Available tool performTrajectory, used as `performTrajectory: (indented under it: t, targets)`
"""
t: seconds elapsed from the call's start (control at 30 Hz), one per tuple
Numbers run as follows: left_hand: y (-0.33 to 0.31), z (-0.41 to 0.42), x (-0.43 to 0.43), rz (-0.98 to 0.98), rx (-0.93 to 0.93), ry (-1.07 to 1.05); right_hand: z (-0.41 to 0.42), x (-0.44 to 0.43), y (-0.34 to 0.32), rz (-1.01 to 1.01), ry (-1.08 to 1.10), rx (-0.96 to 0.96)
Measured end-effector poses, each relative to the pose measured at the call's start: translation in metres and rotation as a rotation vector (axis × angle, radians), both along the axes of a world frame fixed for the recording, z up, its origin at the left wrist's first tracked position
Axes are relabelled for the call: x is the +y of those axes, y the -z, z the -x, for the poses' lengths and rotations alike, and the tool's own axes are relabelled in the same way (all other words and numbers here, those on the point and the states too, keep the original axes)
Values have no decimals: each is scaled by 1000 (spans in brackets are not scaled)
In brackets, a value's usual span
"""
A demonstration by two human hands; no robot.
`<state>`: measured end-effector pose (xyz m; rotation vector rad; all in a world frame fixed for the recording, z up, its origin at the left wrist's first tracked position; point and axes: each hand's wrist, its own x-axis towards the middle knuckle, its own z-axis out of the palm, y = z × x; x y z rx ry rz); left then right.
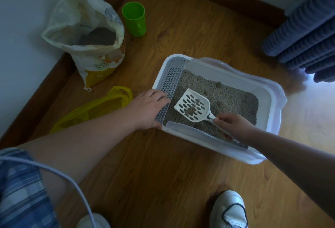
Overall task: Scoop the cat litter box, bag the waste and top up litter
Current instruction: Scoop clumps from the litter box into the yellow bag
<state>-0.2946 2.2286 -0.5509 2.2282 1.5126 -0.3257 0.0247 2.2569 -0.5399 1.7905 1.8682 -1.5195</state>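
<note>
The slotted scoop is being held by its thin handle in the right hand, closed on it, above the litter inside the litter box on the floor. The left hand is being pressed flat on the box's grid edge. The scoop is probably light and stiff; the small clump on it may crumble, so level carrying to the yellow bag is being advised.

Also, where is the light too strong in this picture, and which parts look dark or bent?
Head view: glare bleaches the floor right of the litter box; the left side around the litter bag is dim and bluish; the wide lens bends the skirting board; the scoop stays sharp.
</note>
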Motion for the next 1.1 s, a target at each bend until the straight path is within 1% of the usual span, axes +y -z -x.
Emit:
performTrajectory:
  t: [0.2,0.47,0.63,0.77,0.97,1.03,1.1]
  targets:
    - [1,0,-2,7,0,5,2,3,-6,1,-4,-24]
    - [1,12,-11,18,-49,17,19,13,-34,-43,-36,19]
    - [-13,50,-19,-61,-81,-74,60,15,-58,-104,-135,49]
    - [-24,99,-39,-60,-17,-180,109,13,-63,-116,-194,49]
    - [-31,176,-95,-19,87,-341,202,-2,-51,-210,-445,-61]
    - [-30,196,-113,0,113,-394,228,-10,-43,-307,-567,-115]
    - [-29,211,-127,32,127,-430,248,-20,-34,-454,-720,-168]
